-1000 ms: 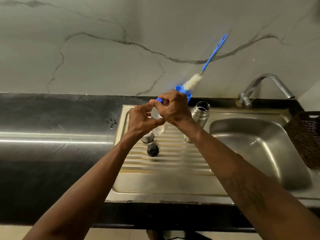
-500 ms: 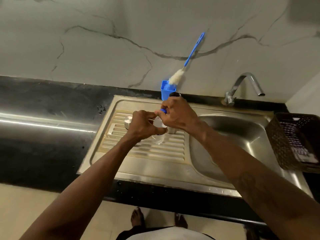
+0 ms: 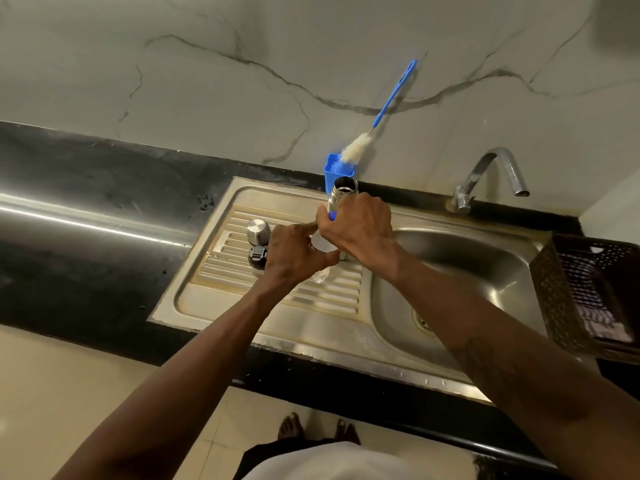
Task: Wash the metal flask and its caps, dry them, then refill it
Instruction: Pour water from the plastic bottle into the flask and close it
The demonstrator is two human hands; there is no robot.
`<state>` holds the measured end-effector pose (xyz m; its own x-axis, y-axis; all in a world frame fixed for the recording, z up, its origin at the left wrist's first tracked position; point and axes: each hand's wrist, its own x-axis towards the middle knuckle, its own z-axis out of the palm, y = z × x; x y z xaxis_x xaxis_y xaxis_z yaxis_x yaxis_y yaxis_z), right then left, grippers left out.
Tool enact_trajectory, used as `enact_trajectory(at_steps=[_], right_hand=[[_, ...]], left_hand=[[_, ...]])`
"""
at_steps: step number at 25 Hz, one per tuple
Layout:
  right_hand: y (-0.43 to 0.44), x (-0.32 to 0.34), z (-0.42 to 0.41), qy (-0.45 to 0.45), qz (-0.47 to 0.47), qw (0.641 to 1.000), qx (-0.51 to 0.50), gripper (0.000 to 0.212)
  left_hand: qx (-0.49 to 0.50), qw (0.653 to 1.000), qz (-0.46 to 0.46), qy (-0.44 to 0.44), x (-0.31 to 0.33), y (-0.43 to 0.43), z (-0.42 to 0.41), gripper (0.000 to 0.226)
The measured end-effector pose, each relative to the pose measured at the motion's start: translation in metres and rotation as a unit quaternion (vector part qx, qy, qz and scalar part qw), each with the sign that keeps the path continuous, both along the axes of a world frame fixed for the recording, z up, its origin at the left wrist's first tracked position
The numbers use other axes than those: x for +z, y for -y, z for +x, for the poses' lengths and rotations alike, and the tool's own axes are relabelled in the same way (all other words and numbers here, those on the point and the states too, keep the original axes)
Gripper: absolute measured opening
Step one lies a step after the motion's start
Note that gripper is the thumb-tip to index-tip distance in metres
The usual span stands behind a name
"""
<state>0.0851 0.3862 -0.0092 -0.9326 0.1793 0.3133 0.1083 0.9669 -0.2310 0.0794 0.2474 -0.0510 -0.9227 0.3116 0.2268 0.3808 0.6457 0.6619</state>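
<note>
1. Fingers [image 3: 351, 207] of the right hand [image 3: 360, 230] are pinching the blue lid [image 3: 331, 215] of a clear bottle [image 3: 320, 276], while the left hand [image 3: 294, 251] is gripping the bottle's body.
2. I'm seeing both hands further right than a second ago, just in front of the open flask [image 3: 343, 192] standing on the drainboard [image 3: 311, 306]. The steel cap [image 3: 258, 231] and black cap [image 3: 258, 256] are now uncovered (refilling looks close).
3. The hands are hiding most of the bottle and the flask's lower half, so I cannot tell whether the lid is loosening.
</note>
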Motion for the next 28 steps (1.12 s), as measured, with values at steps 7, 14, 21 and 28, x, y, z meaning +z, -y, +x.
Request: enact_trajectory(at_steps=[7,14,21,28], right_hand=[[0.002,-0.027,-0.004,-0.043,-0.098,0.983,0.149,0.047],[-0.01,-0.018,-0.007,0.041,-0.056,0.947,0.313,0.043],[-0.016,-0.019,-0.006,0.12,-0.075,0.928,0.344,0.021],[-0.009,-0.014,-0.007,0.123,-0.121,0.956,0.237,0.045]], left_hand=[[-0.15,0.976,0.068,0.145,-0.001,0.035,-0.021,0.028],[-0.257,0.941,0.027,0.219,0.002,0.049,-0.043,0.034],[-0.211,0.956,0.025,0.2,-0.02,0.053,-0.052,0.039],[-0.139,0.977,0.047,0.154,-0.035,0.05,-0.045,0.05]])
